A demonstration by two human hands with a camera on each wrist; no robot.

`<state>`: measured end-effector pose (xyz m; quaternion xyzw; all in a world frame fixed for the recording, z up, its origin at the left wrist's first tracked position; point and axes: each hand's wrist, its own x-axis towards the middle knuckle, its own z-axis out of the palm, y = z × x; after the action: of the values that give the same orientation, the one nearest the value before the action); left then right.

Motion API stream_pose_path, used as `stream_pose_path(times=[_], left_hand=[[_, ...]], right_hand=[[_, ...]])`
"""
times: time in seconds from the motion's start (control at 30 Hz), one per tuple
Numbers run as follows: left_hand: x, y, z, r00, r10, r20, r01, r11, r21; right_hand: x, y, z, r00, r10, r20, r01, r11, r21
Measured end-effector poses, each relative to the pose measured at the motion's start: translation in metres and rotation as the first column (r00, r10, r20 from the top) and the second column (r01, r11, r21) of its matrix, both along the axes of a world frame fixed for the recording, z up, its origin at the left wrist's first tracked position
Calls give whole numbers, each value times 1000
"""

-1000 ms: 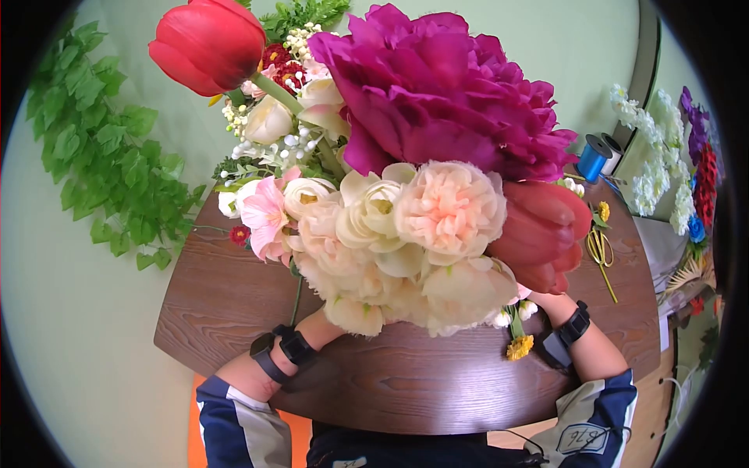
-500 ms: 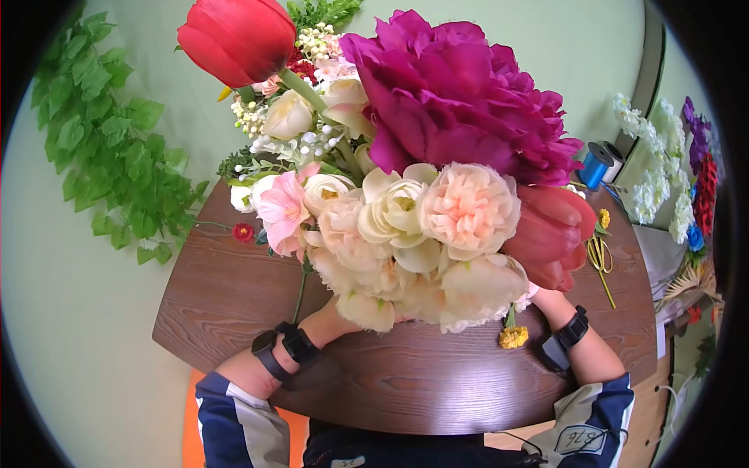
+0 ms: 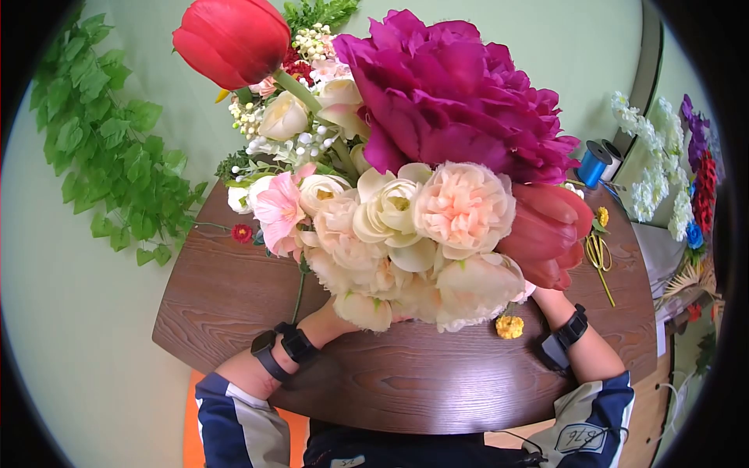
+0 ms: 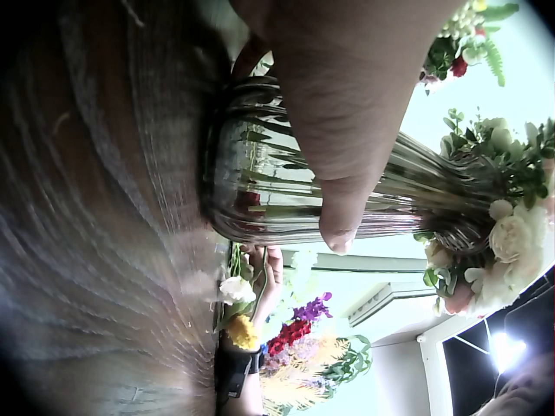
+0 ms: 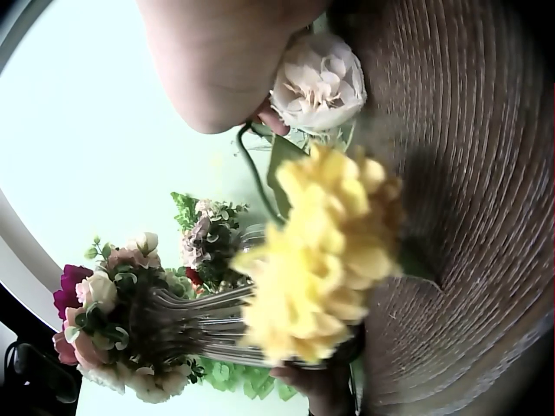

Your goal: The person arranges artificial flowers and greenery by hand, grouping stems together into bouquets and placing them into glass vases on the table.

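Note:
A clear ribbed glass vase (image 4: 295, 186) stands on the wooden table, full of stems. My left hand (image 4: 338, 104) curls round its side, thumb across the glass. In the head view the big bouquet, with a purple bloom (image 3: 468, 101), a red tulip (image 3: 234, 43) and a pale peach flower (image 3: 464, 209), hides most of both hands. My right hand (image 5: 230, 65) pinches thin green stems at the tabletop, beyond the vase in the left wrist view. Beside it are a white flower (image 5: 319, 84) and a yellow flower (image 5: 316, 260), which also shows under the bouquet in the head view.
Green leaf garlands (image 3: 109, 140) hang at the left. A small red flower (image 3: 242, 233) lies at the table's left. On the right are a blue spool (image 3: 594, 164), gold-handled scissors (image 3: 598, 253) and a small yellow flower (image 3: 602, 216); white blossoms (image 3: 651, 156) hang beyond.
The bouquet stands a little further right in the head view than a second ago. The yellow flower beneath it has moved up and left, and the small white blooms near it are now hidden.

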<state>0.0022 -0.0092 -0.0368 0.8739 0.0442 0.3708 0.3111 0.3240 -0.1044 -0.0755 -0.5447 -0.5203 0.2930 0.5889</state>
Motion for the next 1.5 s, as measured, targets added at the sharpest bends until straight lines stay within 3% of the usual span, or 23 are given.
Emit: stream_pose_path(times=[0.07,0.27,0.37,0.4,0.43,0.53,0.63,0.73,0.8,0.83,0.87,0.9,0.97,1.07,1.13,1.2,1.23,1.27,1.3,1.33,1.4,1.43,1.5], left_hand=[[0,0,0,1000,-1,2,1,1000,10],[0,-1,-1,999,-35,-17,32,988,-154],[-1,-3,2,999,-4,-36,0,996,-91],[-1,-4,5,998,-35,-53,23,977,-214],[-1,-5,8,995,-68,-66,43,942,-333],[-2,-6,9,995,-21,-96,-15,932,-362],[9,13,-25,991,-46,-123,8,958,-288],[8,10,-15,988,32,-149,-53,989,-139],[8,7,-19,973,108,-206,-151,967,-205],[8,6,-21,964,102,-245,-170,947,-274],[11,8,-25,975,154,-158,-174,977,-127],[11,7,-30,977,160,-141,-178,976,-126],[9,-6,-18,897,401,-187,-407,914,9],[6,-10,-13,861,416,-294,-425,904,33],[6,-9,-12,858,408,-312,-417,908,41],[5,-7,-11,853,405,-328,-417,908,37],[5,-7,-11,853,407,-327,-417,908,40],[5,-7,-11,847,417,-330,-430,902,36],[5,-7,-10,840,427,-335,-442,896,35],[4,-8,-8,838,430,-335,-442,896,43],[2,-12,-4,869,381,-317,-381,922,64],[2,-12,-5,867,382,-321,-380,922,71],[4,-12,-11,872,387,-300,-375,922,98]], right_hand=[[-8,-6,11,995,-36,90,33,999,33],[-6,-8,10,992,-51,-116,62,994,92],[-11,-14,22,968,-251,-18,250,957,146],[-20,-15,28,966,-257,-3,246,925,291],[-20,-16,29,967,-254,0,243,924,297],[-14,-15,22,938,-336,90,278,880,385],[-13,-18,23,917,-374,139,297,873,388],[-5,-18,17,920,-382,90,304,838,453],[-3,-24,23,916,-402,12,346,803,485],[-14,-24,42,901,-433,-33,376,739,559],[-22,-26,59,896,-445,10,322,664,675],[-29,-31,76,885,-462,47,261,578,773],[-37,-46,109,840,-526,137,154,472,868],[-50,-73,150,894,-425,-142,226,155,962],[-75,-92,185,713,-686,-145,132,-71,989],[-82,-116,190,532,-688,-493,315,-379,870],[-93,-127,196,533,-687,-495,315,-382,869],[-111,-135,201,832,-460,-311,192,-288,938],[-126,-137,203,985,-155,-72,32,-245,969],[-136,-133,202,985,-154,-77,36,-251,967],[-151,-124,197,986,-163,-25,5,-119,993],[-153,-119,196,986,-164,-33,12,-124,992],[-153,-107,196,936,-348,-59,76,35,997]])
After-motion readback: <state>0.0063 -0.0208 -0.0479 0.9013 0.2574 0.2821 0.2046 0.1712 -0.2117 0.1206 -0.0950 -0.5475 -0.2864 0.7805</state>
